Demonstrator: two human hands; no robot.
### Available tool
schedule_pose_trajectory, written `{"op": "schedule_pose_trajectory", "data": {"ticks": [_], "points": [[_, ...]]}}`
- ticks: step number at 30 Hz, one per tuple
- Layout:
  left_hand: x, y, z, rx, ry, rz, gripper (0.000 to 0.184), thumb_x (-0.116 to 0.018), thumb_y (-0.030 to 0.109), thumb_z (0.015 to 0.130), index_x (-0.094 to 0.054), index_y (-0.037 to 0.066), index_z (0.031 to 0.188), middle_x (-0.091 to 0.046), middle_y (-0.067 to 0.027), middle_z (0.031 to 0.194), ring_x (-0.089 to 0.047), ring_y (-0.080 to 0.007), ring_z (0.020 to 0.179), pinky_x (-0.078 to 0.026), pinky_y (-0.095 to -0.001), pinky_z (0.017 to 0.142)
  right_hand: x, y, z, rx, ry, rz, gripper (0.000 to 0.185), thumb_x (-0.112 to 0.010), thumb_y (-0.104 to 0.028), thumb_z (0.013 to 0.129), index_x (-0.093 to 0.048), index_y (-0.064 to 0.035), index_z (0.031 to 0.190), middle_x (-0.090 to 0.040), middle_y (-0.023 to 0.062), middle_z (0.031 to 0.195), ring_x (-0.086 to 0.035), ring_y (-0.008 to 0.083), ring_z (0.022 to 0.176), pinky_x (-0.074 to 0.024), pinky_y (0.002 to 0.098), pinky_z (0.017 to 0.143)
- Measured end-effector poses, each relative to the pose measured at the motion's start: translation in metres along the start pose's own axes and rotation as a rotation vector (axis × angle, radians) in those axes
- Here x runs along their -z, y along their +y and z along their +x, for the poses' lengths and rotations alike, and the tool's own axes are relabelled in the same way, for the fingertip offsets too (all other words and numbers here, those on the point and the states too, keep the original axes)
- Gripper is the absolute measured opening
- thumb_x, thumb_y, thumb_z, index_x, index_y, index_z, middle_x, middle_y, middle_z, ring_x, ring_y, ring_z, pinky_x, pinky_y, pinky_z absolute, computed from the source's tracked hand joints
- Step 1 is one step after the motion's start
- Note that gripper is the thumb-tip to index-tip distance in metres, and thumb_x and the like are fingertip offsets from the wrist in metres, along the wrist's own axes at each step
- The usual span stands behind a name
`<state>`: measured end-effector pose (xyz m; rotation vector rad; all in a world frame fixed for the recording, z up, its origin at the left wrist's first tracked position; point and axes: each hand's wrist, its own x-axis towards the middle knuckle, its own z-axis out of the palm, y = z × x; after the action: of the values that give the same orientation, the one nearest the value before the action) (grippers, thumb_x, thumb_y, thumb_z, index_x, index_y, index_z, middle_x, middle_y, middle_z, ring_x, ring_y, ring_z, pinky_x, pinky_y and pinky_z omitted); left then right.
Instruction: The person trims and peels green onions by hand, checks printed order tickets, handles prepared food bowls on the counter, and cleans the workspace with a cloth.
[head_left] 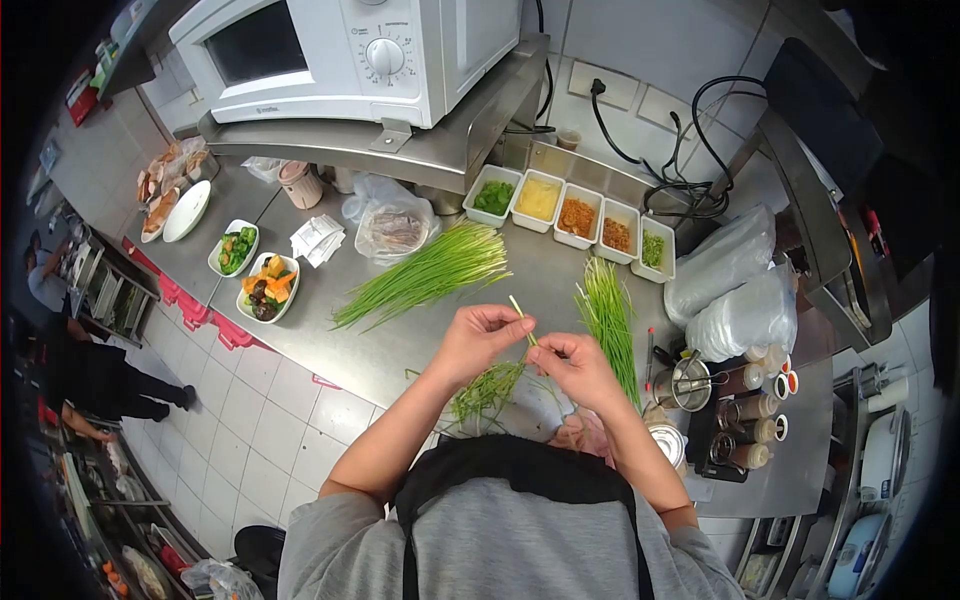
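Observation:
My left hand [478,340] pinches a thin pale green stalk [517,308] near its upper part. Close beside it on the right, my right hand [575,365] has its fingers closed on the same stalk lower down. Beneath both hands, loose green trimmings [487,393] lie on a clear plastic bag [530,412] at the counter's front edge. A large bunch of long green stalks [435,268] rests on the steel counter [375,365] behind my left hand. Another bunch [610,325] lies behind and to the right of my right hand.
Five white containers [577,215] of chopped food stand at the back. Bowls of vegetables [268,288] sit left. A microwave [330,60] is on a shelf above. Bottles [745,415] and plastic bags [735,290] are right. Another person [110,370] stands far left.

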<state>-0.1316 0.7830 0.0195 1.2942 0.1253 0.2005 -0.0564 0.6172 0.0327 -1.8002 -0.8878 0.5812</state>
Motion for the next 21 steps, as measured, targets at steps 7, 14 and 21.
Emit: {"op": "schedule_pose_trajectory", "data": {"ticks": [7,14,21], "points": [[0.046,0.021,0.002,-0.138,0.324,0.04,0.017,-0.06,0.018,0.088,-0.066,0.002,0.087,-0.064,-0.0024,0.076,-0.057,-0.0106,0.072,-0.044,-0.0241,0.075,0.005,0.0,-0.01,-0.097,-0.155,0.251,0.018,-0.056,-0.014,0.085,-0.065,0.0001,0.078,-0.058,0.0022,0.063,-0.051,0.0078,0.058,-0.041,0.0242,0.055],[-0.003,0.035,-0.017,-0.595,0.211,0.532,0.01,-0.066,0.014,0.08,-0.067,0.004,0.082,-0.064,-0.0043,0.077,-0.058,-0.0159,0.081,-0.04,-0.0301,0.081,0.01,-0.014,-0.007,-0.156,-0.25,0.534,0.023,-0.05,-0.016,0.088,-0.056,-0.0005,0.071,-0.052,0.0032,0.061,-0.05,0.012,0.06,-0.0407,0.0265,0.061],[0.028,0.034,-0.01,-0.454,0.078,0.683,0.01,-0.069,0.018,0.077,-0.067,0.009,0.078,-0.064,-0.0008,0.078,-0.059,-0.0162,0.081,-0.037,-0.0302,0.081,0.018,-0.018,-0.012,-0.186,-0.322,0.779,0.026,-0.05,-0.015,0.085,-0.046,-0.0023,0.063,-0.039,0.0027,0.056,-0.043,0.0166,0.056,-0.0379,0.0295,0.058]]}}
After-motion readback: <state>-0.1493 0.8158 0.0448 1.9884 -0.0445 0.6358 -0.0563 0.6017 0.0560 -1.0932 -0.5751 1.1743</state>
